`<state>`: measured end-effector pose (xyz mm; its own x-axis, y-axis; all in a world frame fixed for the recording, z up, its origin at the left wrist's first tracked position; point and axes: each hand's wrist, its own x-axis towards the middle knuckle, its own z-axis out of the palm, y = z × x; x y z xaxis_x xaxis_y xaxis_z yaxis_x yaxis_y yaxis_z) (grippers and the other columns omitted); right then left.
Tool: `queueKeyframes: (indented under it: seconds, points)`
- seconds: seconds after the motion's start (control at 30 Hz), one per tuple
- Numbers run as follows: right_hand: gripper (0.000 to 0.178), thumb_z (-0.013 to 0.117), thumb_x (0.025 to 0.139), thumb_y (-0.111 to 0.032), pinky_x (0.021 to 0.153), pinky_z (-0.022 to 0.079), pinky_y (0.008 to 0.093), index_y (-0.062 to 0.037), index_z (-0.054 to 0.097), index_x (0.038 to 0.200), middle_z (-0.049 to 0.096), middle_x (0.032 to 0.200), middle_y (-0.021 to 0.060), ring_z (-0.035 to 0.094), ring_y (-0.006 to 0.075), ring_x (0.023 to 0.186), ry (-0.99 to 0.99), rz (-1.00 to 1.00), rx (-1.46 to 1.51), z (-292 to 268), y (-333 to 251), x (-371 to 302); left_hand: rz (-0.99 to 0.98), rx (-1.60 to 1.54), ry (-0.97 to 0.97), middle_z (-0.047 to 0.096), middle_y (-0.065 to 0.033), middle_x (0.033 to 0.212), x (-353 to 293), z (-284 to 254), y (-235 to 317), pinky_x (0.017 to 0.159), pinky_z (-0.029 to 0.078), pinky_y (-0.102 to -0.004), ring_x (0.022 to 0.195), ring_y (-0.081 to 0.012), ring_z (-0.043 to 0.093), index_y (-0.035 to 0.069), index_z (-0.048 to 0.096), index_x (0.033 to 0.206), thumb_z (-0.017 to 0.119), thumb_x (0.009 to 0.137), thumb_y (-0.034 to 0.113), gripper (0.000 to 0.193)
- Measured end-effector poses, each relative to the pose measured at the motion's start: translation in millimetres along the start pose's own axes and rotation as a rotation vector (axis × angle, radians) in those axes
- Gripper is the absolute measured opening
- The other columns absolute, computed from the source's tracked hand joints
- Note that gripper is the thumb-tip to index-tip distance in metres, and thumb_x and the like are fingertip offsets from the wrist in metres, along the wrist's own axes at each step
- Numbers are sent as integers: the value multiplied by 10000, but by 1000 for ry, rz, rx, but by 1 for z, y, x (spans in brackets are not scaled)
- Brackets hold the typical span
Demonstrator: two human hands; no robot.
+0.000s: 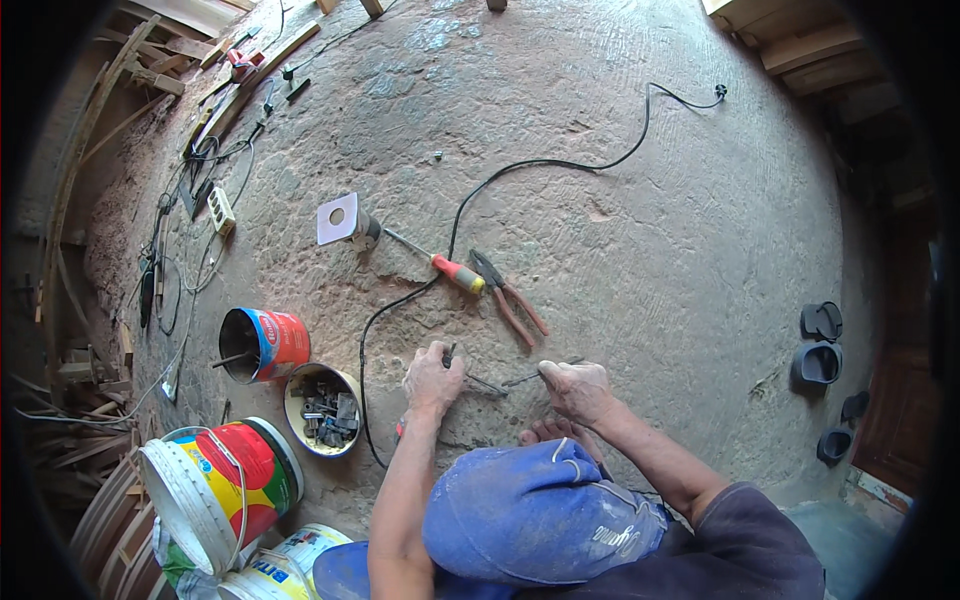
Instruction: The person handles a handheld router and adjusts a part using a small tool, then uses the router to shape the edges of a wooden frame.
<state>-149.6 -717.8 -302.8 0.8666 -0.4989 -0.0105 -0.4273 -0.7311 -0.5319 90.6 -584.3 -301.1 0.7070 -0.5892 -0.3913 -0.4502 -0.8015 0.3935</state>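
Although the floor at far left holds only a white power strip (221, 211) among cables and a tipped white bucket (222, 480) with a coloured label, the signs of work gather further right. Past a red-and-blue can (285, 340) lying on its side comes a round tin (293, 425), full of loose metal bits (330, 415). Judging by these loose parts and the tools laid out, the work seems under way rather than complete; no finished piece can be made out, and how much is left cannot be told. Next, beside a black cable (540, 162) that curves up the floor, the left hand (432, 380) is curled nearly closed, apparently gripping a dark slim piece (487, 385) that points rightward. Ahead of the hands, a screwdriver (458, 273) with a red and yellow handle lies across the cable, and just right of it lie pliers (495, 281), their handles apart; neither tool is held. Further right, the right hand (578, 388) has thumb and fingers pinched together on a thin dark rod (522, 379) aimed left, its end close to the other piece, low over the floor between the hands; whether the two touch is unclear. At far right are dark sandals (822, 322).
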Motion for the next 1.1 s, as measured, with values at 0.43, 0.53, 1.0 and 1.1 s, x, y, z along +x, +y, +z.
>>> queueKeyframes:
  seconds: [0.43, 0.53, 1.0, 1.1]
  points:
    - [195, 649, 935, -134, 699, 605, 390, -67, 687, 1114, 742, 941, 149, 759, 304, 834, 241, 49, 613, 2, -17, 36, 118, -225, 105, 734, -140, 907, -9, -12, -21, 744, 557, -410, 818, -274, 715, 52, 678, 1063, 734, 826, 256, 318]
    - [274, 633, 948, -69, 735, 607, 398, -78, 622, 1222, 736, 952, 142, 764, 297, 863, 226, 107, 717, 2, -23, 57, 144, -102, 153, 718, -161, 953, -15, 6, -9, 788, 549, -468, 877, -343, 701, 61, 644, 1085, 724, 829, 291, 354]
    - [259, 564, 917, -139, 666, 588, 489, -45, 644, 1145, 709, 944, 194, 732, 377, 812, -322, -87, -32, -26, -69, 66, 86, 54, 43, 611, -233, 1282, -38, 0, -5, 1005, 490, -542, 1204, -432, 586, 53, 497, 1445, 736, 811, 659, 909]
    - [226, 575, 896, -116, 702, 599, 483, -15, 642, 1087, 719, 943, 206, 741, 377, 847, -424, -91, -98, -30, -84, 64, 129, 62, -17, 624, -212, 1233, -36, -2, -10, 971, 511, -548, 1186, -429, 596, 72, 530, 1336, 750, 824, 605, 771]
